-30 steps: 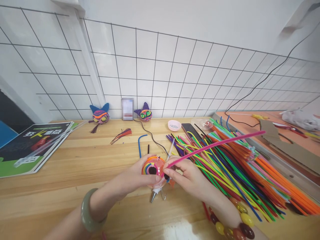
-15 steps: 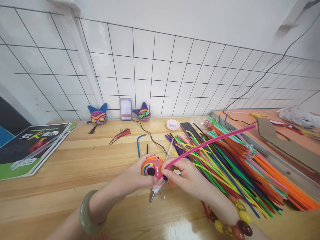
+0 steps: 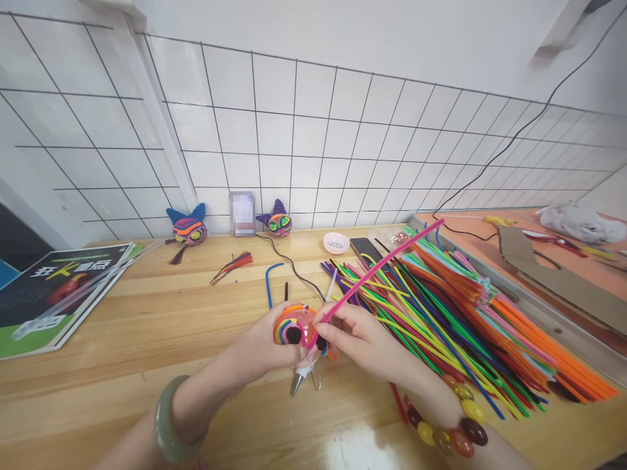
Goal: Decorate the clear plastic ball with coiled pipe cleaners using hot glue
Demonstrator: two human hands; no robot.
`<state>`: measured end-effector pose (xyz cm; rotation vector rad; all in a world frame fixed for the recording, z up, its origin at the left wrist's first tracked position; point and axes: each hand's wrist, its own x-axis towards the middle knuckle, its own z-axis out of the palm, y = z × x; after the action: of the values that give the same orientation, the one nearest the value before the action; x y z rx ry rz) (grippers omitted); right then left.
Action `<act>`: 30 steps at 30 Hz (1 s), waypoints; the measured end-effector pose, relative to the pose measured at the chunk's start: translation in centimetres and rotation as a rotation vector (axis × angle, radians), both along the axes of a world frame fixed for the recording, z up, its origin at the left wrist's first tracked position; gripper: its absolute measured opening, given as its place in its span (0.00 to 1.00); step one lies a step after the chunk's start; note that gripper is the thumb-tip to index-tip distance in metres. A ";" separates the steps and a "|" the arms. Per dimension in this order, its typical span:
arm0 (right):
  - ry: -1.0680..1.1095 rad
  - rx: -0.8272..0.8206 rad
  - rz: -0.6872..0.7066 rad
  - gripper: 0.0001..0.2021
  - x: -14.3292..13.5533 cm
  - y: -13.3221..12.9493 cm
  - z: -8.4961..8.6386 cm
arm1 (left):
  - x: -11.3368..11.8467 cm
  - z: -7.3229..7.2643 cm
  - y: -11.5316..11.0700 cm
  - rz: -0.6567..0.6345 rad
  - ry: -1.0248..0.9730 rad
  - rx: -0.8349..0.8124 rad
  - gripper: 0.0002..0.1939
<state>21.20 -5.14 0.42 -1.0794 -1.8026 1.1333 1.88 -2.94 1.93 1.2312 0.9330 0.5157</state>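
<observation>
My left hand (image 3: 267,343) is closed round the left side of a clear ball (image 3: 307,318) decorated with coloured pipe cleaners and two black eyes. On its left eye are rainbow rings, with orange along the top. Between thumb and fingers, my right hand (image 3: 350,329) pinches a bright pink pipe cleaner (image 3: 382,264) against the ball's front. The long free end slants up to the right, over the pile. Below the ball, the metal nozzle of a glue gun (image 3: 296,384) shows with its wire stand; the rest of it is hidden.
Loose pipe cleaners (image 3: 431,320) cover the table's right side. Behind them lie a phone (image 3: 367,251) and a pink bowl of beads (image 3: 336,243). Two finished cat-like balls, one blue-eared (image 3: 189,228), stand by the wall. Magazines (image 3: 53,294) lie left; cardboard (image 3: 553,274) lies right.
The pink pipe cleaner's free end has swung up and left, so it stands steeper. Both hands keep their hold on the ball and pipe cleaner. The view has shifted slightly.
</observation>
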 end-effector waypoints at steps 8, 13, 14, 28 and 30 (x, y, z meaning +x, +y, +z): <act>0.035 -0.112 0.001 0.13 0.2 0.3 -0.1 | 0.0 0.1 -0.1 -0.018 0.029 0.024 0.32; 0.072 -0.147 -0.033 0.15 0.1 0.4 -0.3 | 0.0 0.3 0.0 -0.026 0.062 0.042 0.34; 0.082 -0.145 -0.035 0.15 0.1 0.5 -0.4 | 0.0 0.3 0.0 -0.029 0.059 0.039 0.35; 0.211 -0.219 -0.057 0.18 -0.1 0.6 -0.7 | -0.2 -0.1 -0.1 -0.039 0.022 0.038 0.40; 0.266 -0.251 -0.036 0.18 -0.1 0.7 -0.6 | -0.1 -0.1 -0.1 -0.045 0.024 0.040 0.41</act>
<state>21.07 -4.48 -0.21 -1.0407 -1.4573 1.4365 1.75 -3.00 1.85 1.2944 0.9166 0.4873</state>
